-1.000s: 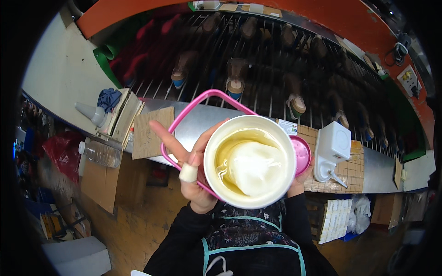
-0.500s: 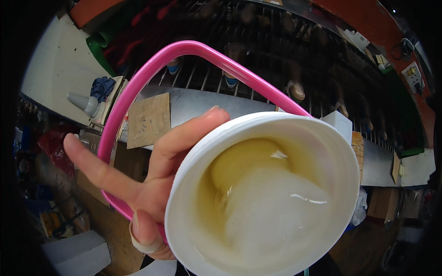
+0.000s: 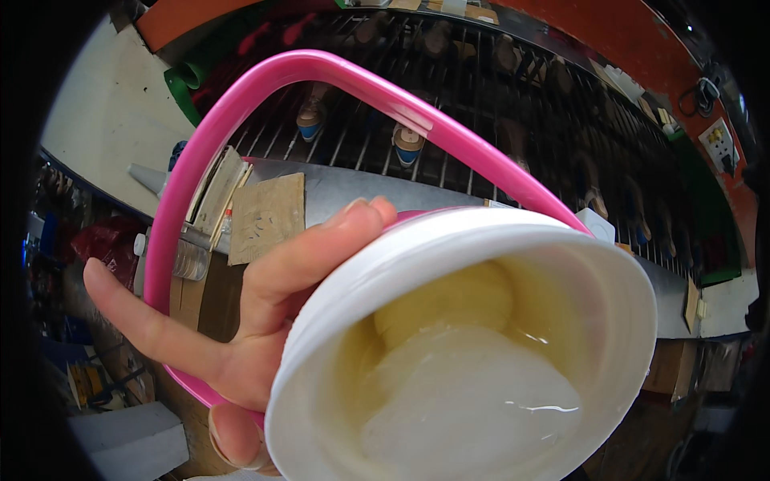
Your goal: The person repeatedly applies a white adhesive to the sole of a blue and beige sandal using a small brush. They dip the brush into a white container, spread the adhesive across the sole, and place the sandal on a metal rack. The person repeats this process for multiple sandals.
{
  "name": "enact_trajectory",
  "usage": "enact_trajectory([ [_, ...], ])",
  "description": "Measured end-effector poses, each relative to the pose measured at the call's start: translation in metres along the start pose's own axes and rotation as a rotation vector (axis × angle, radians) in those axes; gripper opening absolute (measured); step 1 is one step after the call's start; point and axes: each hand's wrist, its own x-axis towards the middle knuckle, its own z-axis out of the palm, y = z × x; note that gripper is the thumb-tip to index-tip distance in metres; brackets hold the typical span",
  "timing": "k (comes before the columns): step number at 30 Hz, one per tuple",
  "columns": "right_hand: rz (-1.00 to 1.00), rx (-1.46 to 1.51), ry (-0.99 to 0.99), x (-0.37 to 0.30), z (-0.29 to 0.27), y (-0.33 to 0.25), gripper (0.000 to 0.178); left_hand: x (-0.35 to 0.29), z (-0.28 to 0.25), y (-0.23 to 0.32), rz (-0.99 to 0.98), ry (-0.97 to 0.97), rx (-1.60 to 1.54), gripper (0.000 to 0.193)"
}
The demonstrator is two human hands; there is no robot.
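Note:
A white plastic tub (image 3: 461, 240) fills the lower middle of the view, its mouth tilted toward me. Inside sit a glossy whitish mass (image 3: 469, 405) and a yellowish, see-through substance (image 3: 445, 305). My left hand (image 3: 249, 345) grips the tub on its left side; one finger curls along the outer wall below the rim, another sticks out to the left, and the thumb, with a pale band round it, shows low down. Behind hand and tub runs a pink looped handle (image 3: 321, 68); where it joins is hidden. My right hand is not in view.
Beyond the handle lies a rack of metal bars carrying several shoes (image 3: 408, 144). Along its near edge runs a metal ledge with a cardboard piece (image 3: 269, 216). A clear bottle (image 3: 190, 259) stands at left, near a pale tabletop (image 3: 104, 136). A socket panel (image 3: 719, 143) is far right.
The tub has moved slightly lower and shows its outer wall more at the far rim. My hand and the pink handle have shifted a little left in view; more shoes show beyond.

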Motion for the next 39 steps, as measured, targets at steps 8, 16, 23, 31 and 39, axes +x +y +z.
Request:
enact_trajectory([
  [8, 0.014, -0.026, 0.016, -0.002, 0.007, 0.001, 0.082, -0.005, -0.007, 0.010, -0.060, -0.014, -0.389, 0.080],
  [16, 0.040, -0.053, -0.021, -0.002, 0.013, 0.002, 0.086, 0.004, 0.024, 0.043, -0.246, 0.208, 0.101, 0.075],
  [23, 0.043, -0.041, -0.018, -0.003, 0.015, 0.001, 0.087, 0.011, 0.022, 0.025, 0.109, 0.147, -0.260, 0.070],
  [31, 0.050, -0.063, -0.061, -0.005, 0.022, 0.003, 0.089, 0.007, 0.018, 0.036, 0.044, 0.164, -0.311, 0.069],
  [39, 0.087, -0.074, -0.098, -0.007, 0.031, 0.003, 0.089, 0.010, 0.014, 0.032, 0.050, 0.120, -0.364, 0.069],
])
